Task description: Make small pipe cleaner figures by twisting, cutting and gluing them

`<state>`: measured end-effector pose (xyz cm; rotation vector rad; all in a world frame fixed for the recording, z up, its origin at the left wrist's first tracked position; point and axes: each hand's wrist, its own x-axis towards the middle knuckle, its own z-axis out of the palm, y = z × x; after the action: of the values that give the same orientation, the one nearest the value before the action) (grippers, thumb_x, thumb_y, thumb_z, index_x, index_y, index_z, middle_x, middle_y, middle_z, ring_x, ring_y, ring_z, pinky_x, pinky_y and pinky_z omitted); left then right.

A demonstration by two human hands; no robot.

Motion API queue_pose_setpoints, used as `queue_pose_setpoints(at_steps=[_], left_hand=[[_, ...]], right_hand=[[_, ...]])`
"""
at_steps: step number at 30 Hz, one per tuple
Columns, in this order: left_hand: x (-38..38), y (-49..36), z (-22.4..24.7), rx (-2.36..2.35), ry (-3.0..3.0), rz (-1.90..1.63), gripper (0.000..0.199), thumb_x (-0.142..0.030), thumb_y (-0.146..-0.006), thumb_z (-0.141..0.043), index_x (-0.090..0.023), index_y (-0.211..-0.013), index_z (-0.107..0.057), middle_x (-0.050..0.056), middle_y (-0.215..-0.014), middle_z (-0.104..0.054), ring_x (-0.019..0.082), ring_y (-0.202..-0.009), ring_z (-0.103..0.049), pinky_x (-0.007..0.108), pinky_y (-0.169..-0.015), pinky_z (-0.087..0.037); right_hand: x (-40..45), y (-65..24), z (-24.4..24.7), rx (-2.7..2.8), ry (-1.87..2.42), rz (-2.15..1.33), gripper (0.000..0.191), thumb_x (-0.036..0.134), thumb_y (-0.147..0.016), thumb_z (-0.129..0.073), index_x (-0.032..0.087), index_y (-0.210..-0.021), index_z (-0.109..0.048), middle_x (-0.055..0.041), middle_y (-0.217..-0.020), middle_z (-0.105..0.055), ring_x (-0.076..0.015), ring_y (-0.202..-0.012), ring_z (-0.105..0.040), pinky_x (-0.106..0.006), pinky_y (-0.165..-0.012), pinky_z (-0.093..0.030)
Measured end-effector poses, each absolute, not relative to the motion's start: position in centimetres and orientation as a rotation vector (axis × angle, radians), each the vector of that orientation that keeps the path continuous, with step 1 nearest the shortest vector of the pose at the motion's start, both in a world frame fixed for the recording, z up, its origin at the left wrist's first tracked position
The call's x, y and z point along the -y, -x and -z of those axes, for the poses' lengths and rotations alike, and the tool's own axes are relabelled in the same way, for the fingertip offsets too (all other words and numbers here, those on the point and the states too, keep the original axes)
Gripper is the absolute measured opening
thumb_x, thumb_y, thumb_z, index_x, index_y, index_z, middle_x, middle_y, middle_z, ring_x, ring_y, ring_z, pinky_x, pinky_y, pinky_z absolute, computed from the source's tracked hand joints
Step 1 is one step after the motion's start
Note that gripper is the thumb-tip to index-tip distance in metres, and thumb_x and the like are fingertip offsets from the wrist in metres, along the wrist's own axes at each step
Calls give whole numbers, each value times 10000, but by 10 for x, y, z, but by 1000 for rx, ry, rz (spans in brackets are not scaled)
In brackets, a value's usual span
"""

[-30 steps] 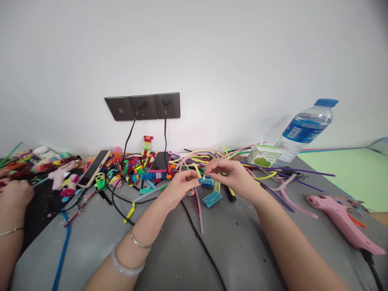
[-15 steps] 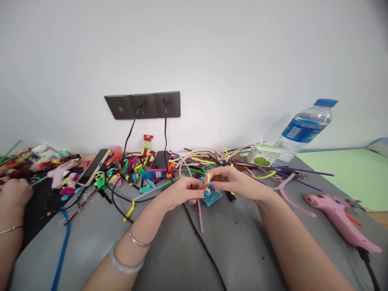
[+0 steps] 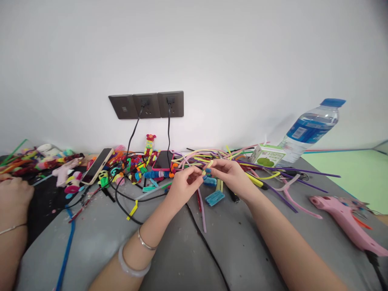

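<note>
Now left hand point(image 3: 185, 186) and right hand point(image 3: 233, 178) pinch yellow strip point(image 3: 210, 163) over bench point(image 3: 251, 246) toward back edge, likely shaping it; more bending needs steadiness.

Bright, diffuse light covers the plain white wall point(image 3: 230, 60); a faint, soft-edged shadow falls just left of the clear plastic bottle with blue cap and label point(image 3: 312, 129). Above and right of that bottle, the picture's corner is dark. Wide-angle distortion tilts it outward.
</note>
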<state>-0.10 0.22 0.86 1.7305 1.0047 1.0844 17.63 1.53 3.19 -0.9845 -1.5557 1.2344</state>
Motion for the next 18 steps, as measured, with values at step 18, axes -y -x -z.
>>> queue_pose_setpoints(at_steps=[18], left_hand=[[2,4,-18,-1052,-2031,-1163,105,-211,-880,-505,-202,-788,-555,5,-740,-534,132,-655,-501,232,-612,-376]], right_hand=[[-15,-177,-32,1594,970,-1246,387,568,-748,-712,186,-755,-650,-31,-778,-668,-172,-732,-606,-290,-700,-503]])
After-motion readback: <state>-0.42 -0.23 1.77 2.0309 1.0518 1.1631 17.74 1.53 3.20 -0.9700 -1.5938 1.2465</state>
